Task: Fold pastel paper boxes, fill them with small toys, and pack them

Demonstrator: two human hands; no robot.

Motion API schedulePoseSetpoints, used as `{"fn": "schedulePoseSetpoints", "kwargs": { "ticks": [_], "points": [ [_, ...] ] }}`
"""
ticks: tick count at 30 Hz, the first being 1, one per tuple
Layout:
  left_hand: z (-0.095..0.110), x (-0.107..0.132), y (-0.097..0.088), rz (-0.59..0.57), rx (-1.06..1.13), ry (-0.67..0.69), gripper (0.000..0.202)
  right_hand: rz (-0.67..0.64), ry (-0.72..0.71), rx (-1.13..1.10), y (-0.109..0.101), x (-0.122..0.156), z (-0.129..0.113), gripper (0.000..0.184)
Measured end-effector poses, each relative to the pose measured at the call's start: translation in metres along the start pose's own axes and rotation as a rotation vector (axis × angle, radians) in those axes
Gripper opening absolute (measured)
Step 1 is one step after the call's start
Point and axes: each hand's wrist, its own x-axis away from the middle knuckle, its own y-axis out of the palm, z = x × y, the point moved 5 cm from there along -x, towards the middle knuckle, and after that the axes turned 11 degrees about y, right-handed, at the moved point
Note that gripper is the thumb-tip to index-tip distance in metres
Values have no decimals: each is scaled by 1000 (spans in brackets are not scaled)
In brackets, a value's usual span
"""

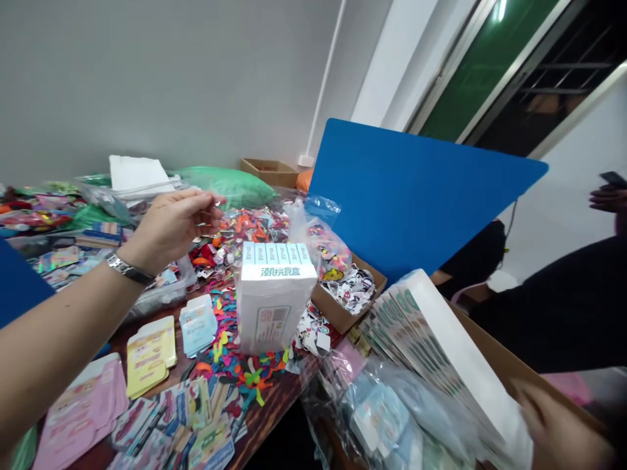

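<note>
My left hand [171, 225] is raised over the table, a metal watch on its wrist, fingers pinched together on something small I cannot make out. Just right of it stands an upright white box [274, 297] with green print on top, set among a heap of small colourful pieces [235, 356]. My right hand [558, 427] is at the bottom right, blurred, resting on a cardboard box [494, 352] that holds a row of flat white packs [431, 333]; its fingers are smeared.
Flat folded cartons in pink [83, 405], yellow [149, 352] and light blue [198, 323] lie on the wooden table. An open carton of stickers [350, 294], plastic bags [372, 405] and a blue divider [416, 189] stand right. Another person's hand holding a phone [610, 189] is far right.
</note>
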Motion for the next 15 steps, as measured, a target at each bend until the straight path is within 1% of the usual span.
{"fn": "schedulePoseSetpoints", "kwargs": {
  "ticks": [1,2,3,4,5,6,7,8,9,10,11,12,13,14,15],
  "points": [
    [1,1,-1,12,-22,8,16,-72,-56,-3,9,3,-11,19],
    [4,3,-3,38,-54,40,19,-157,-119,-5,23,6,-27,16],
    [9,7,-5,81,-106,116,27,-318,-282,-27,42,13,-52,18],
    [18,13,-7,127,-187,238,39,-442,-474,-90,60,21,-81,25],
    [29,24,-7,159,-296,400,51,-523,-627,-134,77,28,-109,33],
    [42,38,-2,163,-426,594,61,-570,-767,-163,93,35,-135,40],
    [52,54,8,110,-573,785,68,-591,-892,-167,106,40,-158,47],
    [58,71,23,-9,-710,942,68,-597,-977,-143,118,43,-177,53],
    [59,88,40,-198,-816,1057,63,-612,-1036,-113,129,43,-191,58],
    [55,104,58,-410,-869,1122,57,-641,-1082,-73,138,43,-200,62],
    [49,117,72,-579,-926,1157,52,-685,-1113,-32,145,40,-204,64],
    [41,125,83,-697,-986,1152,48,-735,-1137,4,150,37,-206,64],
    [33,130,91,-771,-1031,1131,47,-779,-1154,36,154,34,-205,64],
    [26,131,97,-806,-1063,1106,46,-807,-1163,64,157,30,-203,62],
    [20,129,100,-814,-1084,1082,47,-819,-1167,85,159,26,-200,59]
  ]
}}
